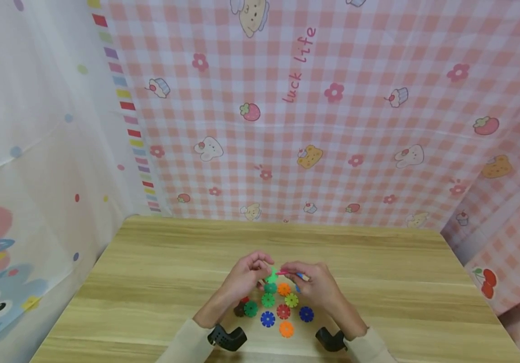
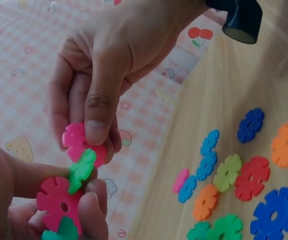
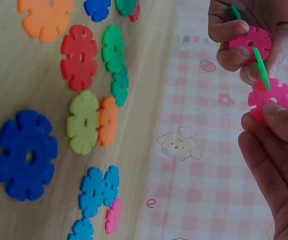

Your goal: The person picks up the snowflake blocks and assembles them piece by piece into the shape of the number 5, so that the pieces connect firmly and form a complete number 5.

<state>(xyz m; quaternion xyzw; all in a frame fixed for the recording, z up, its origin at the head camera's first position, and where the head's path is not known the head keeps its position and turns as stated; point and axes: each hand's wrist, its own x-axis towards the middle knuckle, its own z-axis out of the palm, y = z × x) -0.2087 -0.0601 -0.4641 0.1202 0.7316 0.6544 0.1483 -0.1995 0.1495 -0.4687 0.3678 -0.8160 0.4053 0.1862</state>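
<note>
Both hands are raised close together above the table, working on flower-shaped interlocking discs. My left hand (image 1: 248, 272) grips a short chain: a pink disc (image 2: 53, 202) with a green disc (image 2: 82, 170) slotted upright into it, and another green disc (image 2: 61, 231) on the chain's other side. Between thumb and fingers, my right hand (image 1: 312, 278) pinches a second pink disc (image 3: 285, 94). Its edge meets the upper green disc in both wrist views, in line with the slots. Fingers of the left hand partly cover the chain.
Loose discs lie on the wooden table (image 1: 174, 282) below the hands, among them a red disc (image 3: 78, 57), a dark blue disc (image 3: 26, 155), a yellow-green disc (image 3: 82, 122) and an orange disc (image 1: 286, 329). Light blue discs (image 3: 91, 192) lie near the right hand. A checked cloth hangs behind.
</note>
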